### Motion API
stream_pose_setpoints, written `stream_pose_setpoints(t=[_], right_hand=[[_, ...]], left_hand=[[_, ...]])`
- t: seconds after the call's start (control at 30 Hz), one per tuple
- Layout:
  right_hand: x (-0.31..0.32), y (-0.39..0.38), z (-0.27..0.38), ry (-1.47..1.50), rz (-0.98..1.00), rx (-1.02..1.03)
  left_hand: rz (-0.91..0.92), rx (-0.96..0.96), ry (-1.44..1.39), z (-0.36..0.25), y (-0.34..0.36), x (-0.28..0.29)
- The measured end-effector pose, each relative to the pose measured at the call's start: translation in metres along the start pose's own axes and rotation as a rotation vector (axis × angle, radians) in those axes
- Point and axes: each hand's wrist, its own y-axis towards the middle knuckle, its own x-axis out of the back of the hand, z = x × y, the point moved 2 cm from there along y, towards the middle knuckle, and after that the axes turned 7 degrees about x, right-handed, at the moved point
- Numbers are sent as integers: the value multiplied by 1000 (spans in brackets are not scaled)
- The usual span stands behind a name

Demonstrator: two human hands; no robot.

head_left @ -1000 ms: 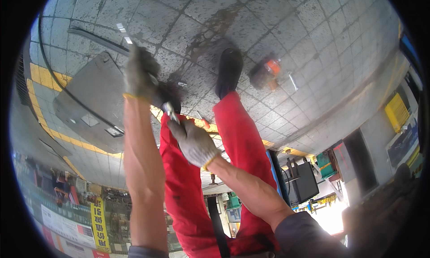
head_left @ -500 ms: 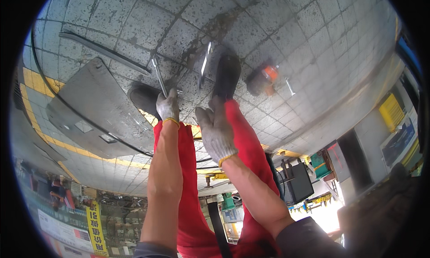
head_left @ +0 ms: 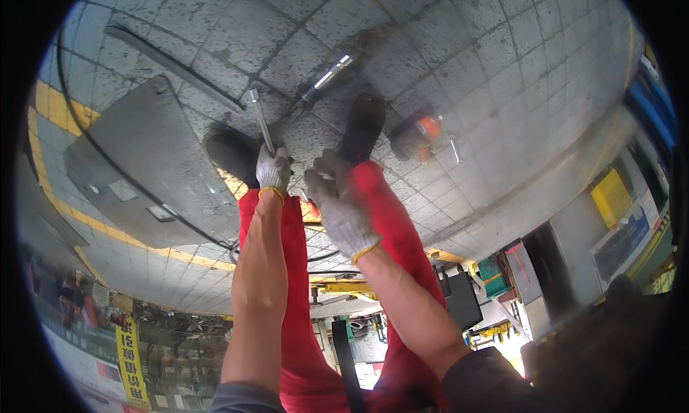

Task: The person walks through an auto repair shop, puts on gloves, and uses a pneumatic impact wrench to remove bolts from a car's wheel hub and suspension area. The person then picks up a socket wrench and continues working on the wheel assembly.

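Observation:
My left hand (head_left: 273, 170), in a grey knit glove with a yellow cuff, is closed round a socket wrench (head_left: 263, 122); its chrome shaft points away from me, with the socket end farthest off. My right hand (head_left: 344, 208), gloved the same way, hovers over my right red trouser leg (head_left: 387, 201). Its fingers are apart and slightly bent, and I see nothing in them. Beyond my shoes a chrome and dark rod-like tool (head_left: 328, 77) lies slantwise on the tiled floor. A small red thing (head_left: 313, 209) shows beside my right hand; its kind is unclear.
A grey metal plate (head_left: 143, 169) lies at the left, crossed by a black cable (head_left: 118, 165). Behind it is a long dark bar (head_left: 172, 65). A blurred orange and dark object (head_left: 418, 136) and a small spanner (head_left: 455, 149) lie right of my right shoe (head_left: 364, 122).
The chrome and dark tool, blurred before, has turned from nearly upright in view to a slant and now looks still. The view has shifted slightly. My left hand keeps hold of the socket wrench.

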Motion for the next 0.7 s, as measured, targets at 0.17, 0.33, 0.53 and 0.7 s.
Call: stream_pose_setpoints(t=[0.17,0.33,0.53,0.7], right_hand=[[4,-6,22,-126,51,128],[12,-67,98,716,-1,-244],[97,-182,240,969,-19,38],[136,-304,335,1155,387,446]], left_hand=[[385,-135,-128,-38,-125,66],[640,-188,215,-72,-281,120],[593,-200,-328,-116,-410,184],[902,201,-1129,-140,-478,211]])
